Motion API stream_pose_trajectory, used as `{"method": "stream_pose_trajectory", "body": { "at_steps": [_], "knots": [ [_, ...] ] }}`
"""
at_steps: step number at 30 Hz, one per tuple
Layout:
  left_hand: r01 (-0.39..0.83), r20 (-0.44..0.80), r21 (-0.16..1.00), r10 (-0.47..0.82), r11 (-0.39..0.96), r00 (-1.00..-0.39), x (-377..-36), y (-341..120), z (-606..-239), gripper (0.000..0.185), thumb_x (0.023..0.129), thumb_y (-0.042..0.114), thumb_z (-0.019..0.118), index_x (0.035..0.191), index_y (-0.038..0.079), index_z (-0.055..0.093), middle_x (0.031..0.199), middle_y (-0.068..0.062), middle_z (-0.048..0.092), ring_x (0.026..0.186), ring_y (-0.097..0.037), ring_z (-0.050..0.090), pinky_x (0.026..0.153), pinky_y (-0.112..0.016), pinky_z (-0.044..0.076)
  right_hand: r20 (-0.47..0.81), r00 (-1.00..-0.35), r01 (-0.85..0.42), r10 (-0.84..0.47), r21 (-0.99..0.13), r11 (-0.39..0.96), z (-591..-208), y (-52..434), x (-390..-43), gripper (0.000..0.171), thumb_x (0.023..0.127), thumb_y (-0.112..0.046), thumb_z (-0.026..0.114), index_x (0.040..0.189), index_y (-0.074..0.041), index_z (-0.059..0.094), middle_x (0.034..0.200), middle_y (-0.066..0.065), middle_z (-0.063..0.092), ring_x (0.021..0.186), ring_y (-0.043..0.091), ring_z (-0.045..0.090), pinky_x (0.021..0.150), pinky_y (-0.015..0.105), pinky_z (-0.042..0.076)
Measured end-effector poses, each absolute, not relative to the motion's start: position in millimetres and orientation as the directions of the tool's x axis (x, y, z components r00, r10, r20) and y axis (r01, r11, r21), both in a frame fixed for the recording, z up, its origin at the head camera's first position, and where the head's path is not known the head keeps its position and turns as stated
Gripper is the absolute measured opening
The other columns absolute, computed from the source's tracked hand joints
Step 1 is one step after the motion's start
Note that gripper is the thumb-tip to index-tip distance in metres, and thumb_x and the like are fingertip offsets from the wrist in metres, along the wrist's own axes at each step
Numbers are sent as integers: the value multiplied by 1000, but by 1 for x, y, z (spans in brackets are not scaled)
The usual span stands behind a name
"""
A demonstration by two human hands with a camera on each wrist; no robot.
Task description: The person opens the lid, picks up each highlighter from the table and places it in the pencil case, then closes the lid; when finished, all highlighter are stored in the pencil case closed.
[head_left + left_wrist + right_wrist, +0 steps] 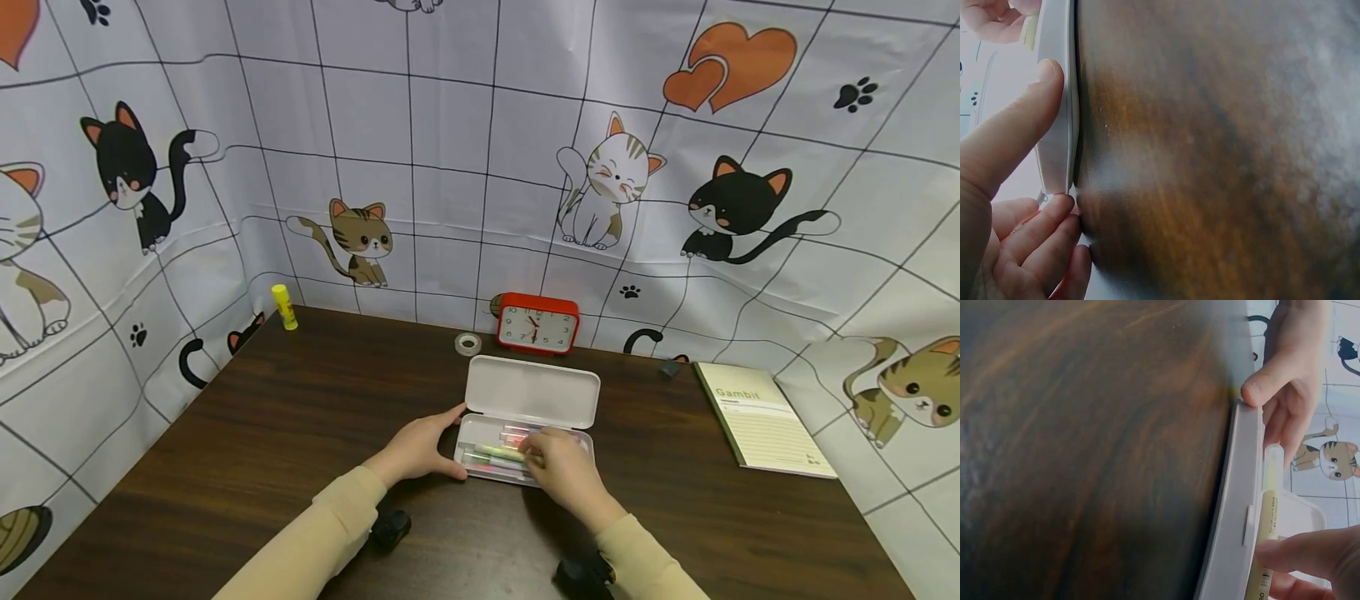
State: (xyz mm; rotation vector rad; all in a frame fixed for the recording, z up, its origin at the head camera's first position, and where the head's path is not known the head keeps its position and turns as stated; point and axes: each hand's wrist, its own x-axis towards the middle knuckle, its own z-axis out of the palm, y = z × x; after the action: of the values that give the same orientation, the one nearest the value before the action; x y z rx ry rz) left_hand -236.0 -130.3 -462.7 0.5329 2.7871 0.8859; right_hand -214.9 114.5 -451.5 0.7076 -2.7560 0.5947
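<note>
An open white pencil case (532, 393) lies on the table, its lid raised at the back. Several highlighters and pens (480, 461) lie in its tray. My left hand (415, 448) grips the left end of the case, thumb against the front wall and fingers around the end. Over the right part of the tray, my right hand (564, 468) pinches a yellow highlighter (1267, 519) between thumb and fingers. In the right wrist view the highlighter's clear cap points toward the left hand. The right hand hides some of the tray's contents in the head view.
Behind the case stand a red alarm clock (537, 323) and a roll of tape (468, 344). A yellow glue stick (284, 307) stands at the back left corner. To the right lie a notebook (765, 421) and a small dark block (670, 367). Cat-print cloth surrounds the table (360, 375).
</note>
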Motion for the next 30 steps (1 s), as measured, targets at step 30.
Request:
{"method": "stream_pose_trajectory", "body": {
  "at_steps": [30],
  "knots": [
    [287,-50,581,385,762,-922,-238,-130,-465,103,67,44,84,150,12,31,137,-8,54,128,-32,46,103,-48,38,347,-858,-494,-379,-351,796,-448,121,-214,8,77,-11,76,78,-16,70,78,-7,61,75,12,61,67,29,50]
  ]
}}
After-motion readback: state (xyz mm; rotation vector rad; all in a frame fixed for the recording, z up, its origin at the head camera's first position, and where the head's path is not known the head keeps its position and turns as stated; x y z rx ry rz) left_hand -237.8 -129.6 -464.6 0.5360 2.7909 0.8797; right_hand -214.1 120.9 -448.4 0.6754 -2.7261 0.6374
